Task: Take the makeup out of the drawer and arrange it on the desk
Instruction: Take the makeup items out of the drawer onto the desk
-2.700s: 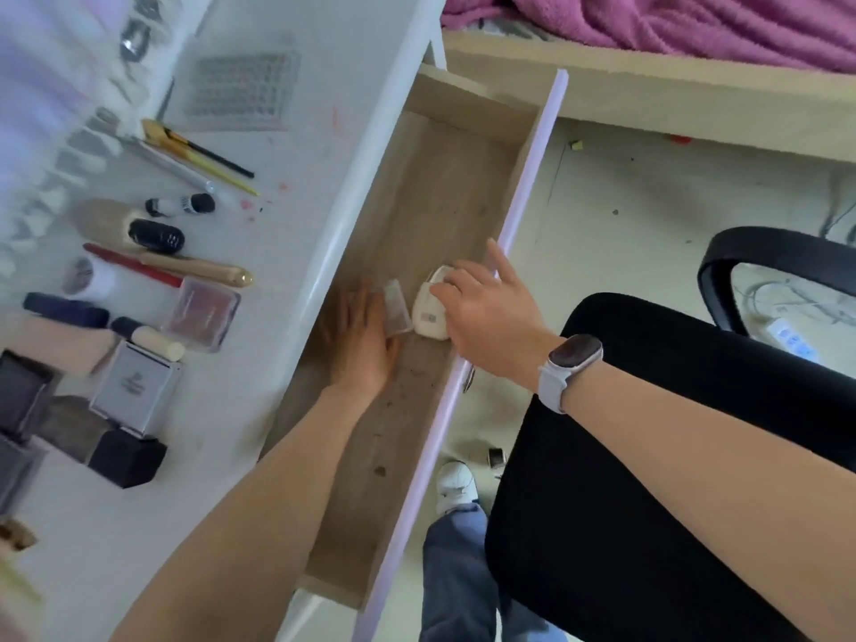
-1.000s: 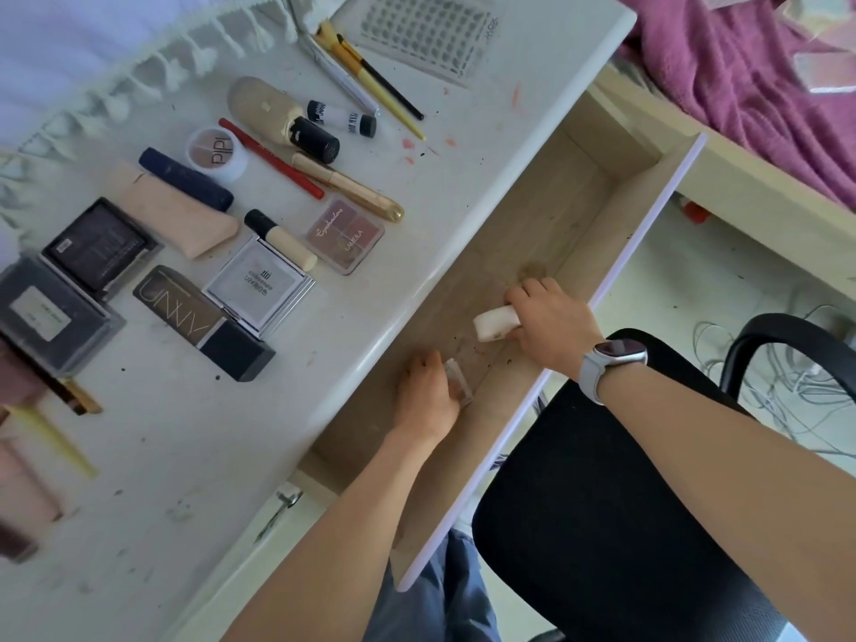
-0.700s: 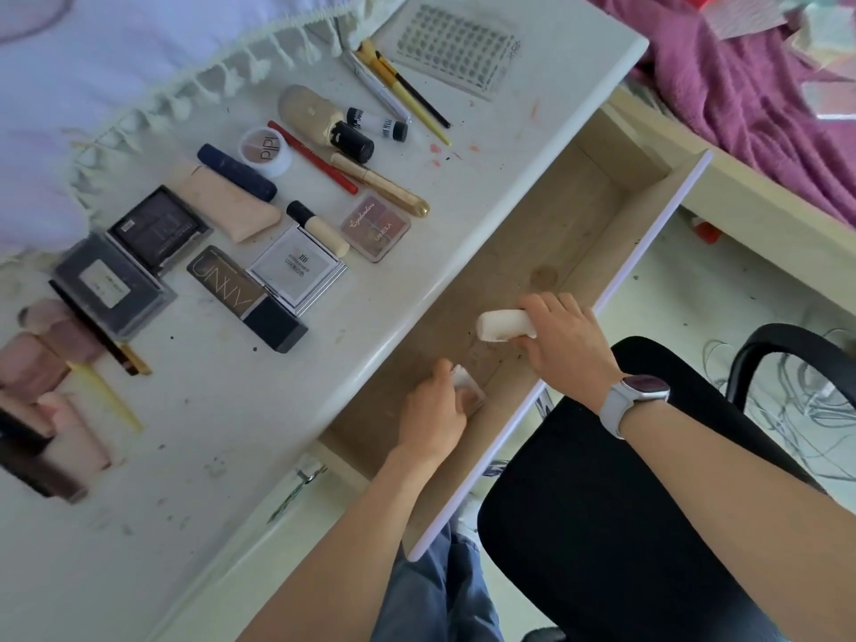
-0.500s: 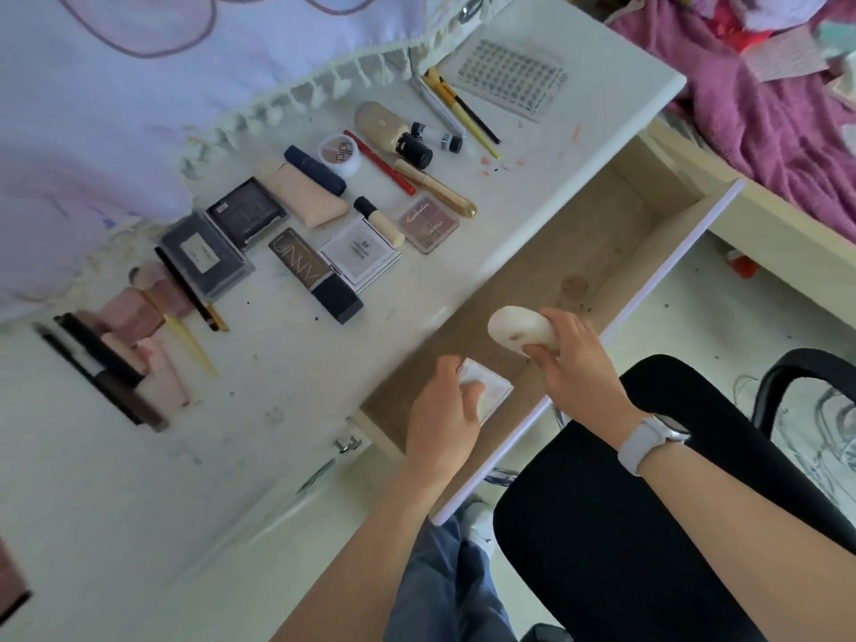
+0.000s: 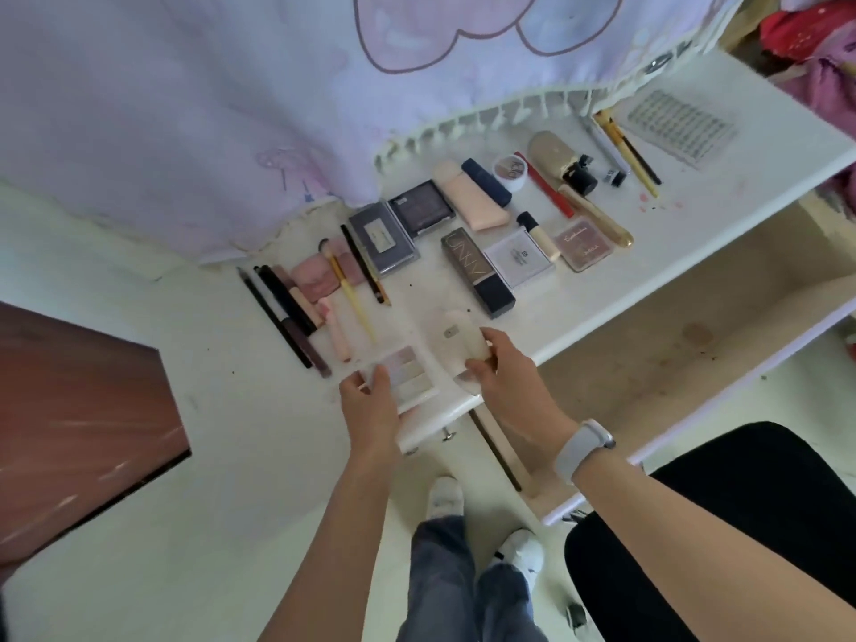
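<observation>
Both items [image 5: 412, 379] now over desk [image 5: 759, 145]

Bare worktop [image 5: 722, 178] shows along the front edge, right of the dark box [image 5: 479, 273], giving open passage from the drawer [image 5: 671, 363]. Rows of makeup crowd the back, under the hanging cloth [image 5: 231, 108]. The near corner seems taken by a clear palette [image 5: 412, 379] and a white case [image 5: 463, 340], though blur obscures it.

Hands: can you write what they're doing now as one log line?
left hand: holds clear palette | right hand: holds white case | both over desk | drawer: open
</observation>
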Demonstrator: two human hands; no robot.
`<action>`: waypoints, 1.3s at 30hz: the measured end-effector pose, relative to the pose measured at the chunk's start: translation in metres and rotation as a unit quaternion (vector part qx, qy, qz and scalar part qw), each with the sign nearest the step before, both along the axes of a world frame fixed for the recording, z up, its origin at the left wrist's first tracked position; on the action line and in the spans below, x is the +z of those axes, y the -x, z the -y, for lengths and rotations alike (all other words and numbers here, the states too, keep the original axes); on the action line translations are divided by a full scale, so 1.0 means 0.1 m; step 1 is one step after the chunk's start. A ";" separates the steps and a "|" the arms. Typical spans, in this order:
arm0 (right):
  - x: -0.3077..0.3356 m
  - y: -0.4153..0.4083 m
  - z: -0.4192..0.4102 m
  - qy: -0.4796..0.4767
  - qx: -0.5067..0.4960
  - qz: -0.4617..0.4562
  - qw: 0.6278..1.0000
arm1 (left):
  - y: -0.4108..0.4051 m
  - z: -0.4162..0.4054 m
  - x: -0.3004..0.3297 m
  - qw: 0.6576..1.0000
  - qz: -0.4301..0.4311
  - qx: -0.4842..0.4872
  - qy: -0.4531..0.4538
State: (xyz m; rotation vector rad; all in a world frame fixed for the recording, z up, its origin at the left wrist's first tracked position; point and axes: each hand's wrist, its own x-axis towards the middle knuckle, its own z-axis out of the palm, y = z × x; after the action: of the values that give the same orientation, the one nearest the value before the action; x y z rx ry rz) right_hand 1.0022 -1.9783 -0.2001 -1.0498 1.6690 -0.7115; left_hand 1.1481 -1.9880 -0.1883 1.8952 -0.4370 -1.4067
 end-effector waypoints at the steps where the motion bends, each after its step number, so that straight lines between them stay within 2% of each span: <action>1: -0.01 -0.05 0.06 0.004 -0.003 -0.013 1.000 | -0.02 0.04 -0.01 1.000 -0.016 -0.004 -0.006; 8: 0.02 -0.13 0.30 0.106 0.004 -0.248 0.963 | 0.01 0.22 0.00 0.997 -0.053 -0.061 0.006; 11: 0.09 -0.16 0.24 0.166 0.048 -0.367 0.914 | 0.06 0.33 -0.02 0.997 -0.040 -0.067 0.022; 14: 0.09 -0.18 0.15 0.233 0.152 -0.401 0.873 | 0.10 0.42 -0.03 0.997 -0.024 -0.067 0.043; 17: 0.03 -0.16 0.11 0.235 0.255 -0.461 0.817 | 0.14 0.46 -0.05 0.996 -0.011 -0.066 0.056; 19: 0.01 -0.14 0.12 0.219 0.285 -0.501 0.787 | 0.14 0.46 -0.06 0.997 -0.008 -0.064 0.051; 25: -0.03 -0.14 0.16 0.220 0.284 -0.533 0.766 | 0.03 0.33 -0.08 0.997 -0.019 -0.027 0.064; 32: -0.05 -0.20 0.15 0.206 0.283 -0.554 0.755 | -0.11 0.22 -0.08 0.976 0.168 -0.101 0.097; 35: -0.06 -0.21 0.13 0.196 0.285 -0.561 0.752 | -0.12 0.17 -0.07 0.946 0.243 -0.187 0.102; 39: -0.08 -0.20 0.07 0.189 0.285 -0.567 0.749 | -0.11 0.06 -0.10 0.904 0.302 -0.274 0.132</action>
State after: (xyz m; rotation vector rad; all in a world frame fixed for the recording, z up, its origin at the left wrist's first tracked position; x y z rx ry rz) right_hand 1.0222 -1.9854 -0.2085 -2.4836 1.9687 0.1203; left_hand 1.1591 -1.9942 -0.1983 2.0310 -1.4806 -0.9629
